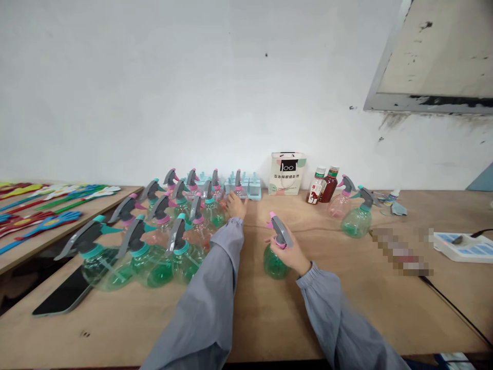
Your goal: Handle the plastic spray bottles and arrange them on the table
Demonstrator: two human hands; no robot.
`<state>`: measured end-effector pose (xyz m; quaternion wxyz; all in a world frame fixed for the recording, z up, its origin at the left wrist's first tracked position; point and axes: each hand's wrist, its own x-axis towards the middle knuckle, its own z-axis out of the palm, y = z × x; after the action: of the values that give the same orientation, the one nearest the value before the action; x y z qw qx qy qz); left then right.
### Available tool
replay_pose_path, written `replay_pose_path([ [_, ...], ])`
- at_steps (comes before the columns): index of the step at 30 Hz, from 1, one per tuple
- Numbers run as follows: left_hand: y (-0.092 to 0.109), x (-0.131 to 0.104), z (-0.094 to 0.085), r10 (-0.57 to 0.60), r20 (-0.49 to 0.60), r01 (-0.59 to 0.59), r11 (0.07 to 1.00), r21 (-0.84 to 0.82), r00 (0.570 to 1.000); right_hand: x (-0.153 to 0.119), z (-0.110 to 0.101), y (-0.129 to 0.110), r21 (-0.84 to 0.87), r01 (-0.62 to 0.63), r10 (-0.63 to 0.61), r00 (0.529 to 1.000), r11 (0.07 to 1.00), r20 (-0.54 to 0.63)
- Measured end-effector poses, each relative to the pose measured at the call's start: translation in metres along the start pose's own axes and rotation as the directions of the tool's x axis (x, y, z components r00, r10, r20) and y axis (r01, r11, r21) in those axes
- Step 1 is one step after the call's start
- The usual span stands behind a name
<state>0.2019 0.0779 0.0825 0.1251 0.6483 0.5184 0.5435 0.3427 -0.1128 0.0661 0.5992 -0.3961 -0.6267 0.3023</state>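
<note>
Reaching forward, my left hand [235, 206] has its fingers and thumb around a spray bottle [238, 181] with a grey trigger head, at the back right of a group; its body is mostly hidden by the hand. My right hand [291, 253] grips a green spray bottle [276, 264] by its neck, under a grey and pink trigger head. Several more spray bottles stand in rows to the left, among them a green one [151, 267] with a turquoise collar. To the right, a pink bottle [339, 204] and a green bottle [356, 222] stand close together.
Light blue moulds [254, 186] and a paper bag [287, 174] are by the wall, near two sauce-like bottles [329, 185]. A phone [63, 295] lies at front left. Colourful hand-shaped items [50, 226] cover the left table. A power strip [466, 247] sits at right.
</note>
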Motion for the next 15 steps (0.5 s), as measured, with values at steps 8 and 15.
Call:
replay_pose_path([
  [8,0.014,-0.064,-0.019,-0.121,0.122,0.1,0.98,0.17,0.985,0.006,-0.015,-0.005,-0.005,-0.064,0.064,0.996,0.998,0.069],
  [15,0.005,-0.133,-0.081,-0.019,0.316,0.036,0.998,-0.048,0.948,0.009,-0.021,-0.018,0.258,-0.188,0.15,0.976,0.948,0.16],
])
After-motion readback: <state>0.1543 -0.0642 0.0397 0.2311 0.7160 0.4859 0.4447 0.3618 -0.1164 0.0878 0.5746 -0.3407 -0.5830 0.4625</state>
